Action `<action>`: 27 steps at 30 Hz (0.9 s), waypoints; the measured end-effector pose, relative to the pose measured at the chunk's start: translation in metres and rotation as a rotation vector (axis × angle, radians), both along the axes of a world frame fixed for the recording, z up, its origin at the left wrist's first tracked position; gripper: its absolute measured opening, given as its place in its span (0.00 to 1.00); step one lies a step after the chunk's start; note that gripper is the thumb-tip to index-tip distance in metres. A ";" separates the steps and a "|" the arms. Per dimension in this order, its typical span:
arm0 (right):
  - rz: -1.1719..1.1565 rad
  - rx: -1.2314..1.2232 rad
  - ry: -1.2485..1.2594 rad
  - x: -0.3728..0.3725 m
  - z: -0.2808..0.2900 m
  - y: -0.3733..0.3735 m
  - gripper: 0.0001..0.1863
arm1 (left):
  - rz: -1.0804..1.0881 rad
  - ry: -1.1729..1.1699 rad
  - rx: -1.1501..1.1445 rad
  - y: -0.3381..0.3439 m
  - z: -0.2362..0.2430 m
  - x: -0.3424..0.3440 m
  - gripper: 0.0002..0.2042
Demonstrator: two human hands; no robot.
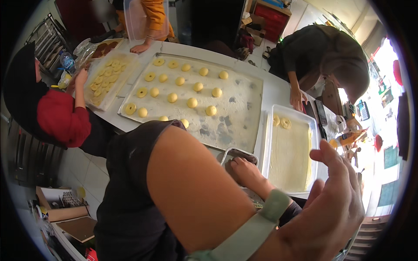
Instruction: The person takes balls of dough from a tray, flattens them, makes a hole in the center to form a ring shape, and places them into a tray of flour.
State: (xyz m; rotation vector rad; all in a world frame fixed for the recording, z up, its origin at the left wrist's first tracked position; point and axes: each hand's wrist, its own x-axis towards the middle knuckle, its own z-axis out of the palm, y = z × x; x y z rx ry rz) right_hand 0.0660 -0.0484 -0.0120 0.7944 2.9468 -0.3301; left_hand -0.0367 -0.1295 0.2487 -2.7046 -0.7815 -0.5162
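Observation:
My left arm, bare below a dark sleeve and banded with a pale green strap (241,239), crosses close in front of the view. Raised at the lower right, my left hand (333,204) is open, holding nothing visible. Beyond it my right hand (248,171) reaches into a small metal tin (238,152); its fingers are bent, and what they hold, if anything, is hidden. Beside the tin lies a large floured metal tray (237,102) with rows of dough balls (192,102) and a left column of dough rings (142,92). My arm covers its near edge.
A translucent tray (291,148) at right holds two dough rings (285,123). A person in red (65,115) touches a tray of rings (89,103) at left. A person in orange (154,19) stands behind the table. Another in dark clothes (322,48) bends over at right.

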 end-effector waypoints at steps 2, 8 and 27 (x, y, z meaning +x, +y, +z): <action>-0.076 -0.010 -0.008 0.017 -0.019 0.003 0.12 | -0.032 -0.018 0.000 0.006 0.007 -0.003 0.07; -0.060 0.010 -0.029 0.012 -0.021 -0.002 0.12 | 0.089 -0.042 0.030 -0.019 0.016 -0.013 0.08; -0.124 -0.236 0.236 0.039 0.055 0.025 0.13 | 0.186 -2.022 -1.652 0.087 -0.274 -0.083 0.29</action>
